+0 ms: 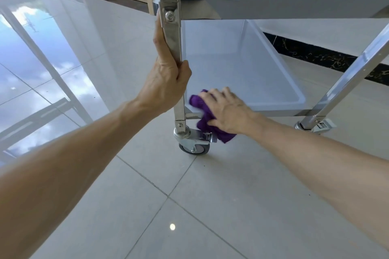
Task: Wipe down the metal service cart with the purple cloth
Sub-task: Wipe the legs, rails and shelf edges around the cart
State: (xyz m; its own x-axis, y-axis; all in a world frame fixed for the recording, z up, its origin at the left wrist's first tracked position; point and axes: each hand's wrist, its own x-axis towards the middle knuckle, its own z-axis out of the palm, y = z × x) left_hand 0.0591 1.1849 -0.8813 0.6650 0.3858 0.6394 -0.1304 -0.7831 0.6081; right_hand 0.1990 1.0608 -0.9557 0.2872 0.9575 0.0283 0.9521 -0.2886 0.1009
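The metal service cart [294, 9] fills the upper right, with square steel legs and a pale bottom shelf tray [242, 69]. My left hand [166, 82] is wrapped around the near-left leg [174, 44], thumb on the inner side. My right hand [227, 109] presses the crumpled purple cloth [206, 115] onto the front-left corner of the bottom shelf rim, next to that leg. Part of the cloth hangs below the rim over the caster bracket.
A grey caster wheel [194, 148] sits under the left leg, and a second caster [313, 126] under the right leg [353, 73]. Glossy floor tiles [189, 206] spread all around. A dark marbled skirting [315, 52] runs along the wall behind.
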